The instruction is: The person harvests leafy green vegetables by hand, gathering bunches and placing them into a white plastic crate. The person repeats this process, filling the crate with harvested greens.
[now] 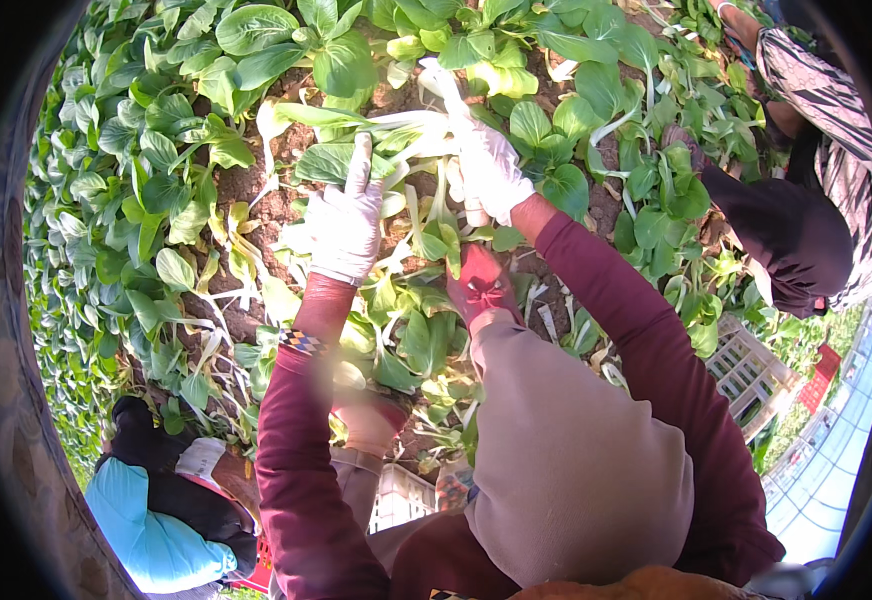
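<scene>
My left hand (346, 221), in a thin white glove, is back-up with its index finger stretched over a dark green leaf (325, 163). Its other fingers are mostly hidden, so its grip is unclear. My right hand (488, 169), gloved too, has curled fingers and is beside the pale stems of a leafy green plant (413, 126), which looks like bok choy. From this hand a bright white narrow shape (443, 82) reaches forward; glare hides whether it is a blade, a finger or a stem. Cut stems and yellowed leaves (278, 300) lie on the soil below.
Dense leafy greens (106, 187) grow on the left and ahead. My red shoe (482, 281) stands among fallen leaves. One person (788, 217) bends at the right, another (158, 517) at lower left. Plastic crates (752, 371) stand at the right and a white crate (400, 495) behind my feet.
</scene>
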A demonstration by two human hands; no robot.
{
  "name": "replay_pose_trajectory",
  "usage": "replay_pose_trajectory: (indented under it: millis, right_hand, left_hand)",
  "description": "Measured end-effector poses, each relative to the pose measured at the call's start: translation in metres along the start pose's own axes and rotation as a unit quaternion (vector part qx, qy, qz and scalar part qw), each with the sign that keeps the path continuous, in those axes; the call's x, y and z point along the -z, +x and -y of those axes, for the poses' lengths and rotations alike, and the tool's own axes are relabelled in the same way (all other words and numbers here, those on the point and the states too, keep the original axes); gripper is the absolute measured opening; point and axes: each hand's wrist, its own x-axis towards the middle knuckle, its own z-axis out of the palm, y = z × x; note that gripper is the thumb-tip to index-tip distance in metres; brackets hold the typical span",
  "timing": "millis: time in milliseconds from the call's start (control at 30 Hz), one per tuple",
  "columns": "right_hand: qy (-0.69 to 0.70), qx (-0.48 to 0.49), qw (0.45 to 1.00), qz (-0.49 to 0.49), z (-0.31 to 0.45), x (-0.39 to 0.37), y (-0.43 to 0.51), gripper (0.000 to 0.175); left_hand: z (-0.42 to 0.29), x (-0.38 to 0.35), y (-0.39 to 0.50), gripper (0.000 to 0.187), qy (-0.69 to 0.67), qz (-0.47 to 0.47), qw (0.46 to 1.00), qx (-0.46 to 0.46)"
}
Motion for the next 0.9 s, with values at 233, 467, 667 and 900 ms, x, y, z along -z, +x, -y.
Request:
replay_pose_trajectory:
  millis: [233,467,667,900]
  right_hand:
    - [0.021,0.089,0.996,0.003,-0.001,-0.010,-0.028,0.034]
    - [-0.025,0.102,0.994,-0.004,0.003,-0.017,-0.077,0.034]
    - [0.019,0.124,0.991,0.047,-0.008,-0.025,-0.109,0.028]
    - [0.161,0.000,0.985,0.059,0.013,-0.017,-0.138,0.036]
  left_hand:
    - [-0.038,0.021,-0.054,0.067,-0.037,0.100,0.994,0.000]
    - [-0.064,0.079,-0.084,0.066,-0.338,-0.165,0.925,0.055]
    - [-0.065,0.072,-0.048,0.074,-0.221,-0.069,0.970,0.071]
    - [-0.078,0.059,-0.029,0.069,-0.377,-0.095,0.914,0.114]
